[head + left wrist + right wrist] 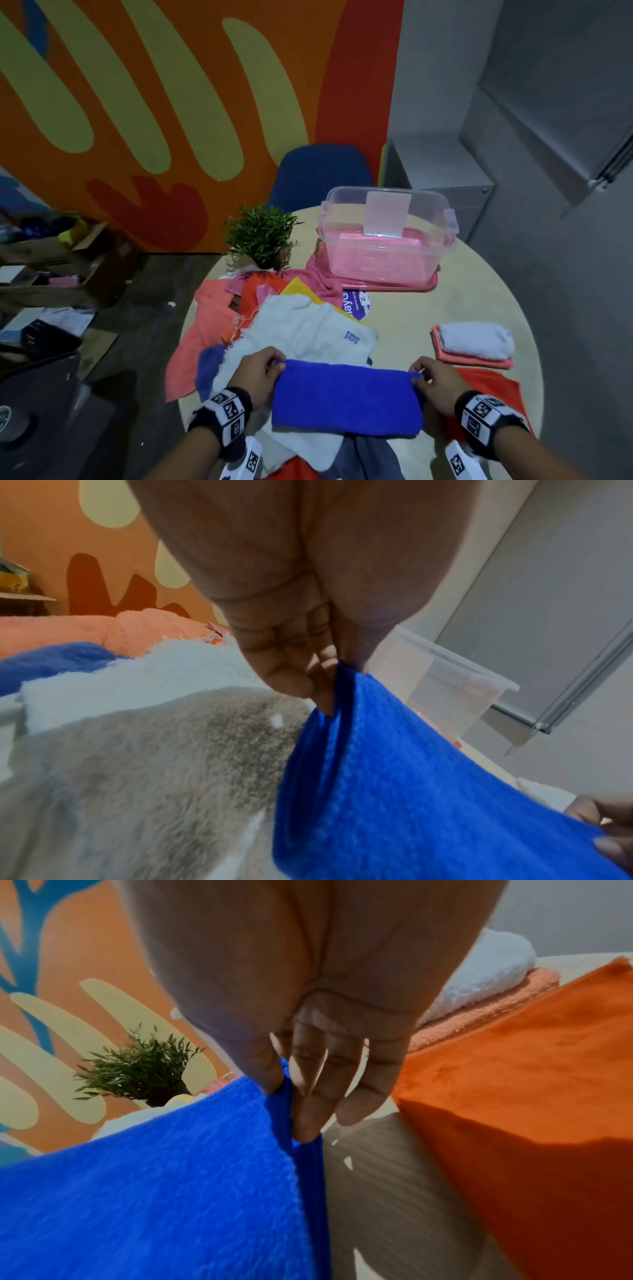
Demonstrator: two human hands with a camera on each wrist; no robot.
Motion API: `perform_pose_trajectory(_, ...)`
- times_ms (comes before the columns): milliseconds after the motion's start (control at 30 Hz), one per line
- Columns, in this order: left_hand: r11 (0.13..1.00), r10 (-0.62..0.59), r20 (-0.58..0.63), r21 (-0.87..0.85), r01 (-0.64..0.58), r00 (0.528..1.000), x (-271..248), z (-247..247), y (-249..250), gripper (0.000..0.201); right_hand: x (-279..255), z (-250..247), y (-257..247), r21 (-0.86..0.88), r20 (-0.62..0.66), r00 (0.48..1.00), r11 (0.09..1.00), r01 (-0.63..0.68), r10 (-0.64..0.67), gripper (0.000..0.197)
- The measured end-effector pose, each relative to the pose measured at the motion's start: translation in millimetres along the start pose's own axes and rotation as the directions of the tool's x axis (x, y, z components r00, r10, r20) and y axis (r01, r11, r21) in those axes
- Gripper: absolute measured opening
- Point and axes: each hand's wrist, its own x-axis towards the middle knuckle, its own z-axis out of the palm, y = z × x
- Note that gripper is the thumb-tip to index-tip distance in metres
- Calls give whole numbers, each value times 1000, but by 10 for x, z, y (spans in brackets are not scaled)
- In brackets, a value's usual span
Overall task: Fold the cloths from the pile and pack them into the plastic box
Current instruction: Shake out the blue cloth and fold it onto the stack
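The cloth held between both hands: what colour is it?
Bright blue cloth, plain with no pattern; clearest in the head view.

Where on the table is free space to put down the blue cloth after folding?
Bare table lies between the plastic box, the folded stack and the white cloth. The left half is crowded with the pile. An orange cloth covers the near right edge.

bare table (428,308) before plastic box (388,240), plant (262,233) left
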Motion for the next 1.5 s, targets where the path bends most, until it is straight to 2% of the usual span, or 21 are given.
perform_pose_trajectory(100,996,-24,-9,91,25,1000,138,37,57,10,186,47,0,-83,-19,1000,996,-21,20,13)
perform_pose_trajectory(200,979,-34,6,202,32,999,243,96,81,11,316,153,25,-211,-9,1000,977,-29,28,9)
perform_pose_trajectory(300,967,-38,0,254,37,999,301,133,108,9,382,234,34,-241,1,1000,970,-29,30,7)
perform_pose_trajectory(333,963,-39,9,266,35,999,311,145,108,8,400,260,40,-230,7,1000,973,-24,27,10)
perform_pose_trajectory(433,935,-60,116,354,15,991,317,187,64,29,435,322,61,-220,69,997,975,-8,23,35)
perform_pose_trajectory(467,918,-70,153,397,4,986,311,191,64,31,443,336,72,-222,89,996,975,-5,26,36)
perform_pose_trajectory(533,901,-67,188,432,-22,980,297,187,86,23,433,329,52,-245,124,992,969,7,25,23)
perform_pose_trajectory(600,928,-40,184,371,-32,982,287,173,111,17,422,318,44,-252,149,989,967,21,17,15)
perform_pose_trajectory(700,997,-25,118,81,15,993,263,85,159,10,373,252,24,-72,135,991,997,3,6,15)
perform_pose_trajectory(767,994,-20,31,-104,23,999,244,0,215,4,314,160,-24,179,80,997,983,-29,14,13)
perform_pose_trajectory(800,986,-16,-23,-167,12,1000,241,-40,259,2,279,109,-55,318,53,999,948,-29,13,12)
perform_pose_trajectory(867,973,-12,-147,-230,-22,989,255,-102,367,8,212,-12,-136,571,21,1000,821,-23,14,12)
perform_pose_trajectory(933,968,-28,-242,-248,-34,970,258,-128,484,12,161,-135,-210,719,-36,999,695,16,14,8)
perform_pose_trajectory(1033,970,-29,-282,-239,-41,959,248,-73,579,12,93,-232,-273,744,-132,991,662,92,11,5)
perform_pose_trajectory(1133,976,-35,-255,-218,-22,966,232,69,546,6,31,-227,-279,698,-186,982,706,123,12,9)
perform_pose_trajectory(1200,978,-59,-224,-206,12,973,207,166,490,3,-1,-189,-222,692,-176,984,715,105,26,12)
perform_pose_trajectory(1267,983,-67,-133,-179,42,989,165,256,388,7,-41,-111,-128,736,-122,989,677,34,83,18)
perform_pose_trajectory(1333,992,-24,24,-125,27,999,115,335,252,10,-89,-11,-18,756,-49,992,653,-36,112,27)
perform_pose_trajectory(1400,999,26,160,-51,-18,987,55,390,120,25,-150,77,70,660,12,997,749,-63,73,26)
perform_pose_trajectory(1433,1000,29,193,-15,-27,981,20,410,70,33,-181,102,102,586,39,997,807,-71,59,27)
perform_pose_trajectory(1500,1000,6,216,19,-10,976,-52,422,38,37,-247,107,106,507,80,995,857,-89,56,29)
